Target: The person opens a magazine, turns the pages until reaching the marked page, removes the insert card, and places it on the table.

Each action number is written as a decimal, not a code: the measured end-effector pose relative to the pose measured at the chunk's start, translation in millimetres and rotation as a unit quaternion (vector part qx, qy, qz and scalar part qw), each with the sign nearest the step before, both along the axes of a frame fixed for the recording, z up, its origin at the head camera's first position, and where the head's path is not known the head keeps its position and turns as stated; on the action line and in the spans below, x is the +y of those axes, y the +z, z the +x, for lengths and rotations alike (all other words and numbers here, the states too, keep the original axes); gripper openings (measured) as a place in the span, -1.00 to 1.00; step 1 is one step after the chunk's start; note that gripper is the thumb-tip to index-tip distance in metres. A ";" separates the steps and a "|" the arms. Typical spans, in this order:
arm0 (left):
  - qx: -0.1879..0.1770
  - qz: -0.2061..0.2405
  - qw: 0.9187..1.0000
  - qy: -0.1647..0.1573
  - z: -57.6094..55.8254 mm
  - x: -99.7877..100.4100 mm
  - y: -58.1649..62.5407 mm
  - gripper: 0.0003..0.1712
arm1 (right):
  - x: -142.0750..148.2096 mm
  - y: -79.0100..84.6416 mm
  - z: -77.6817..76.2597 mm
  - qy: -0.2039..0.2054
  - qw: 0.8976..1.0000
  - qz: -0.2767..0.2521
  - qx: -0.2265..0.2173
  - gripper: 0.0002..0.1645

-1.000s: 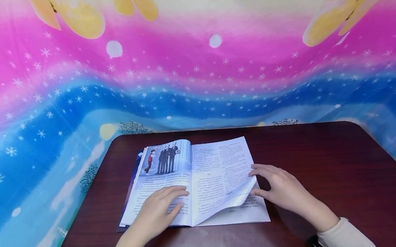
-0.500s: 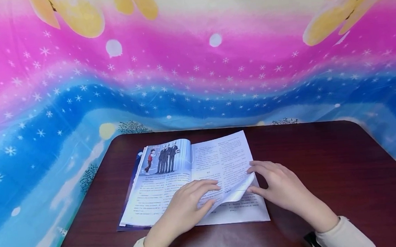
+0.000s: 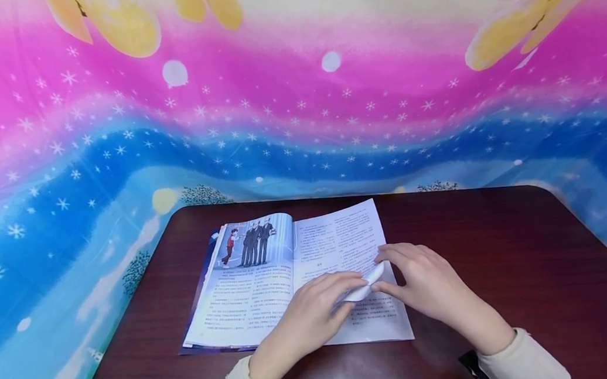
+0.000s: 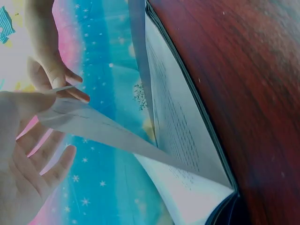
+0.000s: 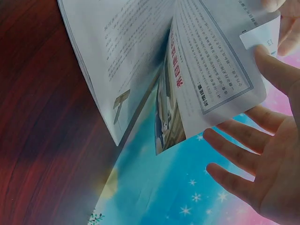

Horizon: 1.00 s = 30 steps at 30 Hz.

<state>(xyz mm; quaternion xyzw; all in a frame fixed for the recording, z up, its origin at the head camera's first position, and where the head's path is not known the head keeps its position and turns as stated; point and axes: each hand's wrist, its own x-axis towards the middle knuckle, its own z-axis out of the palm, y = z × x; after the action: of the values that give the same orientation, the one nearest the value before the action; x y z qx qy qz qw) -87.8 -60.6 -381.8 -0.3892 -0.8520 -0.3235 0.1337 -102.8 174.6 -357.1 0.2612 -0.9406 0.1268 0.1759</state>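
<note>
A magazine (image 3: 238,311) lies spread wide on the shiny dark red-brown tabletop (image 3: 541,261), right in front of the person. On its left side there is a picture (image 3: 257,242) of tall people in dark suits and a small one in red. Under that picture are lots of tiny words. On its right side, one thin page (image 3: 323,250) is lifted up, and its near corner is curled over. The left hand (image 3: 312,312) has its grip clamped on that page, with the thumb and pointing finger pinching the corner. The right hand (image 3: 423,278) pinches the same page just beside it, with its thumb on one face and a finger on the other. Its other fingers (image 5: 234,180) spread out past the paper. From the right wrist I can see a red title (image 5: 177,70) on the lifted page, and the number 13 (image 5: 268,42) on the folded corner. Both arms wear cream sleeves (image 3: 527,359). Behind the tabletop hangs a bright cloth (image 3: 298,107), pink at the top and blue lower down, with little white snowflakes all over.
</note>
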 end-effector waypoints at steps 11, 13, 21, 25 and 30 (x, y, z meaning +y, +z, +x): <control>0.009 0.015 1.000 0.008 -1.6 -2.8 -1.4 -0.55 | 0.9 5.6 2.9 -0.002 1.000 -0.009 -0.018 -0.30; 0.016 0.017 1.000 0.013 -2.3 -4.7 -1.6 -0.55 | 1.8 7.4 4.5 0.001 1.000 -0.017 -0.018 -0.30; 0.031 0.043 0.998 0.045 -3.1 -19.2 -1.4 -0.48 | 6.0 11.0 9.7 0.017 0.999 -0.048 0.017 -0.34; 0.037 0.059 0.995 0.073 -3.1 -29.9 0.3 -0.43 | 9.8 7.8 11.4 0.020 0.998 -0.057 0.019 -0.38; 0.054 0.070 0.990 0.109 -1.2 -47.6 1.9 -0.34 | 16.5 -2.8 12.2 0.020 0.998 -0.057 0.020 -0.42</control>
<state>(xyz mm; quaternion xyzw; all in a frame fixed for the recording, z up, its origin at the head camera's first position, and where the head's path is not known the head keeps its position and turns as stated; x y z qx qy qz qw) -89.1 -108.2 -379.9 -0.3008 -0.8562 -0.3442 0.2407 -90.7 191.1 -359.9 0.2718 -0.9227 0.1782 0.2072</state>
